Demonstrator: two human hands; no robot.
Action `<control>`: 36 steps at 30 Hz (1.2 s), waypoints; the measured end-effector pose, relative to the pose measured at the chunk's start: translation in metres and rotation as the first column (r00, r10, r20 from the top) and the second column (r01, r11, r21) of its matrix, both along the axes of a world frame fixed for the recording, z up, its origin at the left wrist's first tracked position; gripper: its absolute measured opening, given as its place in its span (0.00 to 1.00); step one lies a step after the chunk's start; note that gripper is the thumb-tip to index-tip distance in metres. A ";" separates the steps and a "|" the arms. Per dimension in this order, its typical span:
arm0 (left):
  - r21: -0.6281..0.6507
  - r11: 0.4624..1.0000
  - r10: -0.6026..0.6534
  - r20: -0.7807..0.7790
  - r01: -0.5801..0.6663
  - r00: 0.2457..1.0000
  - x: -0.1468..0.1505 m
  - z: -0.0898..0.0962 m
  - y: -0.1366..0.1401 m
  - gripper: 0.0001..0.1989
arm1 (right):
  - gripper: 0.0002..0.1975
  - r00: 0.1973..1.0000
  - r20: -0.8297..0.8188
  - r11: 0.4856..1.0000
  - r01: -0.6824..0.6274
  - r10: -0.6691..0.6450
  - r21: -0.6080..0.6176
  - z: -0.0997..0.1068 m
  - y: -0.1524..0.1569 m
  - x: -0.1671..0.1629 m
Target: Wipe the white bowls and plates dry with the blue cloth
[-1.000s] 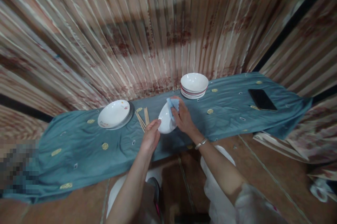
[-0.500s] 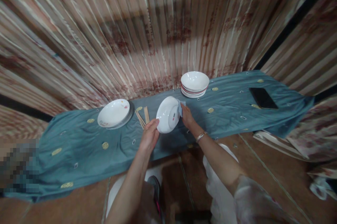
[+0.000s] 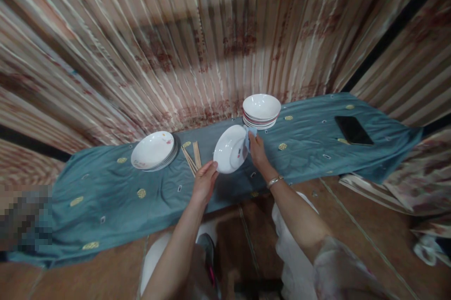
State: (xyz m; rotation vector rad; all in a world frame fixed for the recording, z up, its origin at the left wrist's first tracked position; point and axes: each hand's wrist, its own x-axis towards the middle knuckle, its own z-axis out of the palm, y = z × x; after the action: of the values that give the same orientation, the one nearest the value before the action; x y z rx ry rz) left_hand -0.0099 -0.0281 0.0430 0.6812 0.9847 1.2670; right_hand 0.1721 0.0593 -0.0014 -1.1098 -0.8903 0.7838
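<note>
A white bowl (image 3: 229, 150) is held tilted above the table, its underside with a small printed mark turned toward me. My left hand (image 3: 206, 179) pinches its lower left rim between thumb and fingers. My right hand (image 3: 257, 150) is closed on a light blue cloth (image 3: 251, 136) and presses it against the bowl's right rim. Behind the bowl, to the right, stands a stack of bowls (image 3: 261, 110). Several chopsticks (image 3: 193, 157) lie just beyond my left hand, and a stack of plates (image 3: 154, 150) with flower prints sits farther left.
A teal patterned cloth (image 3: 116, 206) covers the long, low table. A dark flat tablet or phone (image 3: 353, 130) lies toward its right end. A striped curtain (image 3: 225, 46) hangs close behind. Brown tiles (image 3: 338, 234) make up the floor.
Both hands have shifted slightly right and the bowl has gone along with them, moving a little upward. The cloth stays at the bowl's right rim.
</note>
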 end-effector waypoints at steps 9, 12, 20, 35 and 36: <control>0.056 0.998 0.022 -0.012 -0.021 1.000 0.001 0.010 -0.002 0.26 | 0.15 0.977 0.211 1.000 -0.006 0.001 0.023 0.015 -0.014 -0.001; 0.095 0.994 0.063 -0.007 -0.062 0.998 -0.006 0.017 0.002 0.24 | 0.14 0.955 0.295 0.998 -0.046 0.030 0.046 0.019 -0.019 -0.006; 0.124 0.984 0.124 0.015 -0.125 0.992 -0.009 0.013 0.011 0.21 | 0.14 0.949 0.311 0.992 -0.085 0.052 0.094 0.020 -0.026 -0.010; 0.071 0.991 0.111 0.042 -0.114 0.993 0.002 0.015 0.011 0.20 | 0.24 0.678 0.734 0.941 -0.224 -0.036 0.254 0.039 -0.051 -0.022; 0.070 0.991 0.110 0.052 -0.114 0.993 0.002 0.015 0.011 0.20 | 0.24 0.666 0.745 0.939 -0.230 -0.040 0.255 0.040 -0.052 -0.023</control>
State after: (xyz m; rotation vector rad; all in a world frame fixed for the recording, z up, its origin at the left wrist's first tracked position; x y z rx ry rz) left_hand -0.0076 -0.0168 0.0578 0.6560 0.9519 1.4173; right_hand 0.1493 0.0076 0.0382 -1.0826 -1.7271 0.2002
